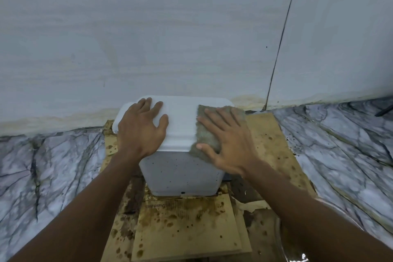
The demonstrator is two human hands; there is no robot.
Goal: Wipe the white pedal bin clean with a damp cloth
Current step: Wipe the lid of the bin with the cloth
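Fingers (214, 118) are being held spread: right hand (229, 149) pressed on the cloth (207, 136), left hand (140, 132) flat on the bin lid (180, 117).

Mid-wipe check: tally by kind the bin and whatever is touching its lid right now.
White plastic pedal bin: 1
Grey-green fibrous cloth: 1
Bare hands: 2 (left hand, right hand)
Total: 4
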